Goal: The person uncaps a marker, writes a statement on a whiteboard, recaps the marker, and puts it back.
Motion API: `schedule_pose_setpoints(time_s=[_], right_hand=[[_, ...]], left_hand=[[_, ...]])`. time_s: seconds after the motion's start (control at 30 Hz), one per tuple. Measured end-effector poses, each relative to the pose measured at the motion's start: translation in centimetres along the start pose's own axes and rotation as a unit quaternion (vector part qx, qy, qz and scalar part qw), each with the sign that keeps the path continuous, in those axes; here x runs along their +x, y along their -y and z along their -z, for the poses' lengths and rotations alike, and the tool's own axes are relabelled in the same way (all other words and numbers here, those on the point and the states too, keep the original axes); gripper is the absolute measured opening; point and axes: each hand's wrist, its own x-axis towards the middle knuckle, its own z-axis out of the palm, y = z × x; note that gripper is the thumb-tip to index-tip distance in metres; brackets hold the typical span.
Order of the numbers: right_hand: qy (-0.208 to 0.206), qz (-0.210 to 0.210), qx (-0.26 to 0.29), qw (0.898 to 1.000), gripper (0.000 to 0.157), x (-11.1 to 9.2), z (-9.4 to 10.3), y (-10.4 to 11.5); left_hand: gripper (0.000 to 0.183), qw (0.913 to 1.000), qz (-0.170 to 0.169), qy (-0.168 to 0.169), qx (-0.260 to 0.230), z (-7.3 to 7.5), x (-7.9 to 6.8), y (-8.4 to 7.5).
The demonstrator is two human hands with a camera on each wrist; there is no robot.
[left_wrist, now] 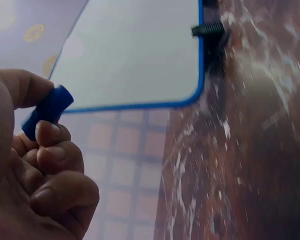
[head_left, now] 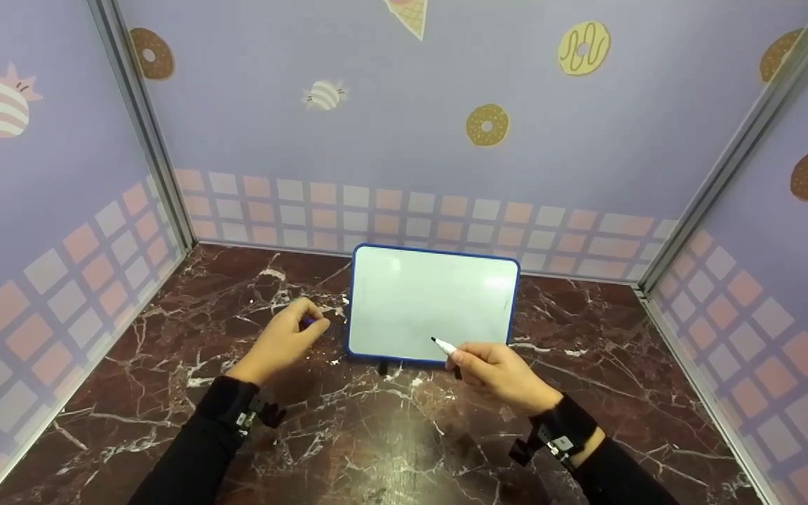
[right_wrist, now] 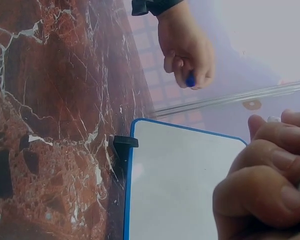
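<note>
A small whiteboard (head_left: 418,301) with a blue frame stands leaning back on the marble tabletop, its white face bare apart from faint smudges. In front of its lower right part, my right hand (head_left: 494,372) pinches a white marker (head_left: 446,346), uncapped, the dark tip pointing up and left over the board. Left of the board, my left hand (head_left: 288,337) is raised and grips a blue marker cap (left_wrist: 47,112) between thumb and fingers. The right wrist view also shows that cap (right_wrist: 190,80) poking out of the left fist. Most of the marker's barrel is hidden inside my right hand.
Black feet (left_wrist: 208,29) prop the board's bottom edge. Purple walls with donut and candy prints and a back wall (head_left: 271,126) enclose the dark red marble table (head_left: 376,449). Each wrist wears a black strap with a small camera (head_left: 558,438).
</note>
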Motion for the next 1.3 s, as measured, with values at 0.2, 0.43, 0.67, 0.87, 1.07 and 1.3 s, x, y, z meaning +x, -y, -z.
schedule_pose_setpoints(time_s=[0.2,0.43,0.67,0.87,1.07,1.3], right_hand=[[0.000,-0.002,0.006,1.000,0.035,0.2,-0.1,0.1],[0.002,-0.003,0.011,1.000,0.035,0.1,-0.2,-0.1],[-0.003,0.004,0.003,1.000,0.036,0.1,-0.4,0.0],[-0.009,-0.004,0.012,1.000,0.035,0.0,-0.4,0.0],[-0.006,-0.017,0.034,0.999,0.035,0.0,-0.4,-0.2],[-0.004,-0.023,0.047,0.999,0.034,0.0,-0.5,-0.4]], left_hand=[[0.011,0.9960,0.027,-0.004,0.085,1.0,0.1,2.4],[0.015,0.9898,0.063,0.001,0.128,1.7,0.1,4.4],[0.017,0.9775,0.075,0.002,0.197,2.0,-0.3,5.4],[0.016,0.9717,0.077,0.005,0.223,1.9,-0.8,6.2],[0.015,0.9686,0.096,0.014,0.229,1.9,-1.2,6.8],[0.016,0.9696,0.099,0.018,0.223,1.8,-1.2,7.0]])
